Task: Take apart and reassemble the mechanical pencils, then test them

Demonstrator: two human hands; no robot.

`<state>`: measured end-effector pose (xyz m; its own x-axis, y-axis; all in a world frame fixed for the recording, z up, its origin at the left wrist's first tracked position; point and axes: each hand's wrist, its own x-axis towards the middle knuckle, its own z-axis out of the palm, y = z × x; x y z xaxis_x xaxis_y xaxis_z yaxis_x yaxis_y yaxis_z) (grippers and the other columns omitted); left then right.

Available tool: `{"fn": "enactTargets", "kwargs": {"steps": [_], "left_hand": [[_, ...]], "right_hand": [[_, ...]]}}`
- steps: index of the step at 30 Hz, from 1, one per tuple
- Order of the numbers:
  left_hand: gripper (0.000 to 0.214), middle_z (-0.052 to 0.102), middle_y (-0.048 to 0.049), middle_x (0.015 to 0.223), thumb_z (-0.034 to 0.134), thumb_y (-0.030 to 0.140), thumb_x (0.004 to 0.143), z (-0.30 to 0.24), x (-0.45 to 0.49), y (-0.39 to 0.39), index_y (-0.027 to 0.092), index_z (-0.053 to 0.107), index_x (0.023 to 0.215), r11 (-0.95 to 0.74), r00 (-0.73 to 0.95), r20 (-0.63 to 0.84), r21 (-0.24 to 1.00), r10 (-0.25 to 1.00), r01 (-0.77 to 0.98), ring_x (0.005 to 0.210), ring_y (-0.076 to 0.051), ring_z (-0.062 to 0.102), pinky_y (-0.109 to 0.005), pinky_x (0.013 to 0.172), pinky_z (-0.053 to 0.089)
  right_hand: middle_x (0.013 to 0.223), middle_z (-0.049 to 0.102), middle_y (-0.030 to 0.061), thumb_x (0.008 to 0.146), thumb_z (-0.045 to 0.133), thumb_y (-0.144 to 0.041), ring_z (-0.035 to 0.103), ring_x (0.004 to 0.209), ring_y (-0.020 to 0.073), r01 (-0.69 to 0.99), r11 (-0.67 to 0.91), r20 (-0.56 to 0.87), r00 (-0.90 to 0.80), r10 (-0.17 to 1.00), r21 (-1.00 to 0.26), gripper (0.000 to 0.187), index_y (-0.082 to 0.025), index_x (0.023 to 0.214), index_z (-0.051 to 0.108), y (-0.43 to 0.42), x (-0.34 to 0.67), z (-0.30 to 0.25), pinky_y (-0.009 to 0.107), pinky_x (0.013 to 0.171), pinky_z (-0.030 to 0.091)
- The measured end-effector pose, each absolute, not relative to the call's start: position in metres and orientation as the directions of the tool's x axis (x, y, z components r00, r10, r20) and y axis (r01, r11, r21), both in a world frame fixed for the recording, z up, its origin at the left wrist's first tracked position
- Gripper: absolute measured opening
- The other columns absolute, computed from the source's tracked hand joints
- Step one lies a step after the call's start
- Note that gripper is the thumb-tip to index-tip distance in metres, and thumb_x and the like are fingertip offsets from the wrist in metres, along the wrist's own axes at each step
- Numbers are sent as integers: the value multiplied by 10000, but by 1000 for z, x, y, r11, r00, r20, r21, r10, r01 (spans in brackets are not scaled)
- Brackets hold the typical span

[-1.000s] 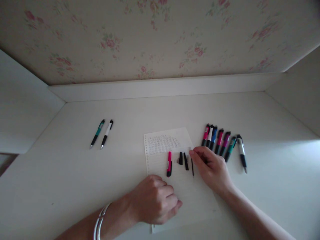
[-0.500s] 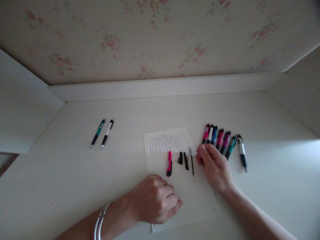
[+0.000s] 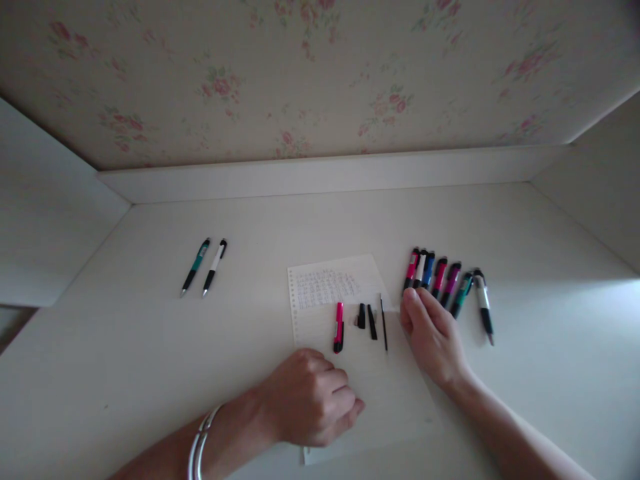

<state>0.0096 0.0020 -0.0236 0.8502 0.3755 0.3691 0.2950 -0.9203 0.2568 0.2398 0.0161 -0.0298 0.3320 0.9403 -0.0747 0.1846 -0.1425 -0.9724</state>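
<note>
My left hand (image 3: 315,399), a silver bangle (image 3: 200,445) on its wrist, rests as a loose fist on a lined sheet of paper (image 3: 310,333). Just above its knuckles lies the pink barrel of a pen (image 3: 339,327). Beside that barrel are a short black pen part (image 3: 361,317), a tapered black grip (image 3: 373,323) and a thin dark refill (image 3: 384,325). My right hand (image 3: 433,333) is closed at the sheet's right edge, thumb pressed to its curled fingers. Whatever it may pinch is hidden. It is close below a row of pens (image 3: 440,277) and partly covers their lower ends.
Two pens, one teal (image 3: 195,267) and one white (image 3: 215,268), lie at the left of the white desk (image 3: 150,333). A white pen (image 3: 483,307) ends the row on the right. Side panels and a floral wall (image 3: 320,87) bound the desk.
My right hand has shifted slightly to the right, away from the refill and nearer the row of pens. My left hand and the pen parts have stayed in place.
</note>
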Motion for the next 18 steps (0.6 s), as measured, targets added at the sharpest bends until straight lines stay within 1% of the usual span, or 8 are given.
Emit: {"fn": "enactTargets", "kwargs": {"steps": [5,14,18], "left_hand": [[351,586,32,547,546,233,968,-20,10,3,200,562,620,-919,856,360,274,372,284,448,-132,528,-308,475,405],[342,580,28,541,550,234,968,-20,10,3,200,576,628,-918,861,351,284,369,278,453,-127,537,-286,484,425],[351,582,26,539,545,238,967,-20,11,3,197,579,620,-910,859,339,295,384,290,446,-133,537,-295,474,422]], "right_hand": [[516,394,-67,933,546,-627,316,455,103,228,-140,-67,298,952,-964,501,-246,642,398,14,240,-29,240,403,273],[513,397,-62,939,541,-614,328,446,100,235,-98,-26,292,956,-967,492,-248,641,403,15,240,-29,232,377,258],[501,377,-68,950,532,-595,325,440,100,308,-110,-14,296,955,-945,500,-247,622,384,14,241,-27,233,386,254]]}}
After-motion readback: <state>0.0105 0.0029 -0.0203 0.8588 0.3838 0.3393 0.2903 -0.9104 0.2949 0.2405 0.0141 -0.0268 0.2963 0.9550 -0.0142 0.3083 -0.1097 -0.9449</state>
